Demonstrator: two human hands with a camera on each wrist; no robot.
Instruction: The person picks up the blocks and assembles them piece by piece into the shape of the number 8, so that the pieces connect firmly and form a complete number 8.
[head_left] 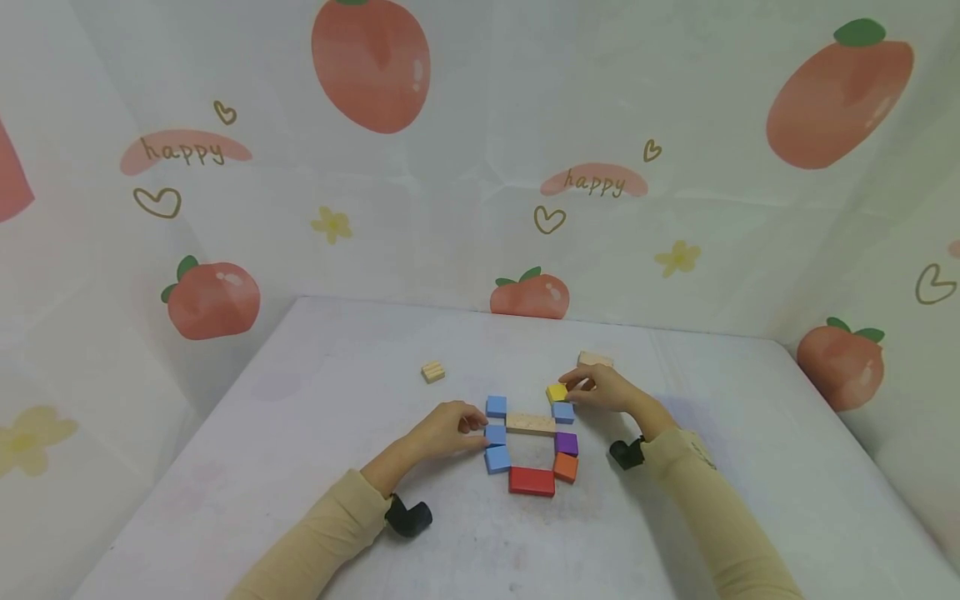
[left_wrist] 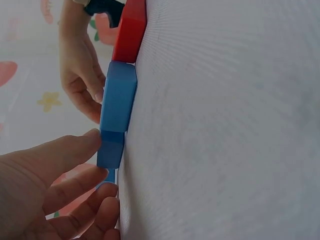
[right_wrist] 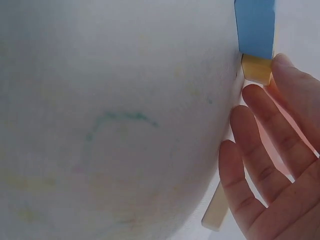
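Observation:
My left hand [head_left: 447,430] is beside a blue block [head_left: 495,435], the middle one of a left-hand column. Its thumb touches that block's side; the fingers are loosely bent near its far end. Another blue block [head_left: 497,459] sits nearer me, with a third blue block [head_left: 497,406] farther back. My right hand [head_left: 604,388] pinches a small yellow block [head_left: 557,392] between thumb and index finger, its other fingers spread loosely. That yellow block rests behind a blue block [head_left: 562,412]. In the right wrist view, the thumb covers part of the yellow block [right_wrist: 256,69].
A long wooden block [head_left: 531,424] lies across between the columns. Purple [head_left: 566,443] and orange [head_left: 566,467] blocks continue the right side; a red block [head_left: 532,481] lies in front. Loose wooden blocks lie at the back left [head_left: 432,372] and behind my right hand [head_left: 596,359].

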